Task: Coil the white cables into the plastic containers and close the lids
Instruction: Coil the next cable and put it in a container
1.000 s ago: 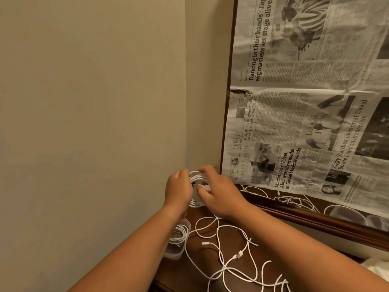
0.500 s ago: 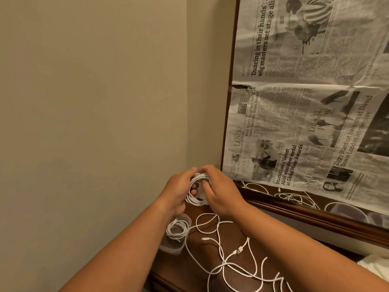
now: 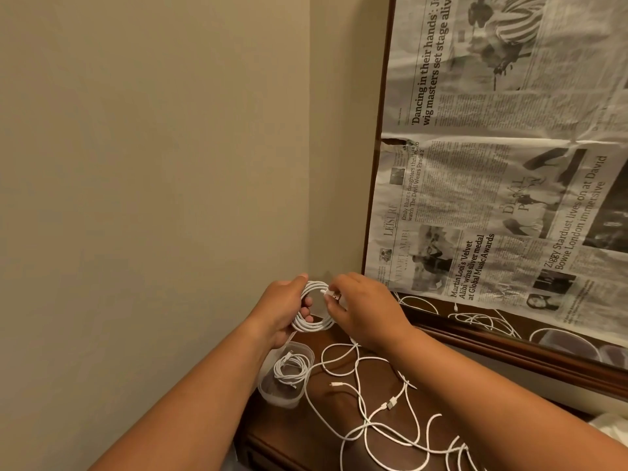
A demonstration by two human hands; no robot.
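Note:
My left hand (image 3: 282,311) grips a round coil of white cable (image 3: 314,322), held up in the air near the wall corner. My right hand (image 3: 365,309) pinches the cable's USB plug end (image 3: 334,295) at the top of that coil. Below the coil stands an open clear plastic container (image 3: 283,397) at the dresser's left edge, with another coiled white cable (image 3: 292,367) inside it. Several loose white cables (image 3: 367,402) lie tangled on the dark wooden dresser top (image 3: 306,440). No lid is visible.
A wood-framed mirror (image 3: 509,351) covered with newspaper (image 3: 509,198) leans at the right, reflecting cables and containers along its bottom strip. A beige wall (image 3: 153,198) stands close on the left. Something white (image 3: 611,426) lies at the right edge.
The coil has turned to face me and come slightly lower. My right hand has shifted from covering the coil to pinching the plug end at its top.

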